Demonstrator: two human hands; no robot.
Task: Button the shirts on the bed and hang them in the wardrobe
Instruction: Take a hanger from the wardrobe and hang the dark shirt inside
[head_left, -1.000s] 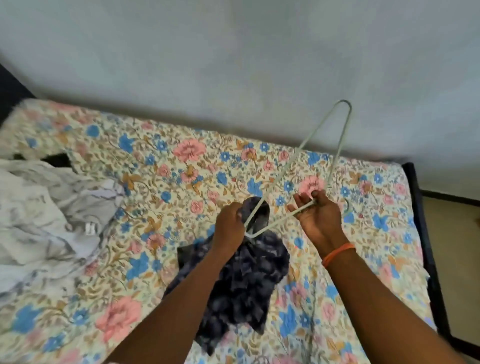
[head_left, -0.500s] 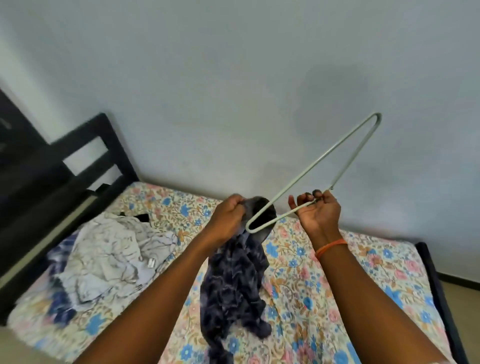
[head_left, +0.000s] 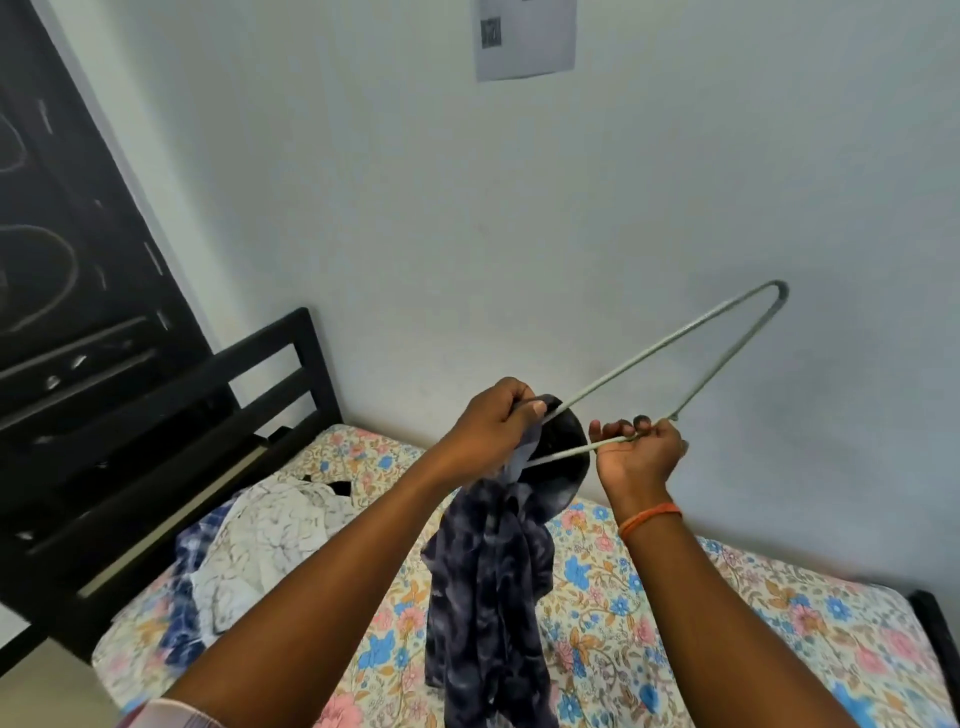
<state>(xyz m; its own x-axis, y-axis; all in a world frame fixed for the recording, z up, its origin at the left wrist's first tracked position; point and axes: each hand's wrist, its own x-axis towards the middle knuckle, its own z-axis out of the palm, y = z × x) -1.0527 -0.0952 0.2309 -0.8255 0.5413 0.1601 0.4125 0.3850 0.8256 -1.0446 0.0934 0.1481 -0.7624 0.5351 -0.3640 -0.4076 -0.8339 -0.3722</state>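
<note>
A dark navy patterned shirt (head_left: 493, 582) hangs in the air above the floral bed (head_left: 727, 649). My left hand (head_left: 491, 423) grips its collar at the top. My right hand (head_left: 636, 452) grips the middle of a pale wire hanger (head_left: 691, 351), which tilts up to the right. The hanger's near end pokes into the shirt's collar opening beside my left hand. A pile of other shirts (head_left: 260, 540), white patterned and blue checked, lies on the bed at the left.
A black slatted headboard (head_left: 171, 436) stands at the bed's left end. A dark panel with chalk-like marks (head_left: 62, 234) fills the upper left. The pale wall (head_left: 519, 234) behind carries a grey sheet (head_left: 524, 36).
Both hands have lifted the shirt and hanger up off the bed. The view has swung up and left, bringing the headboard and dark panel into sight.
</note>
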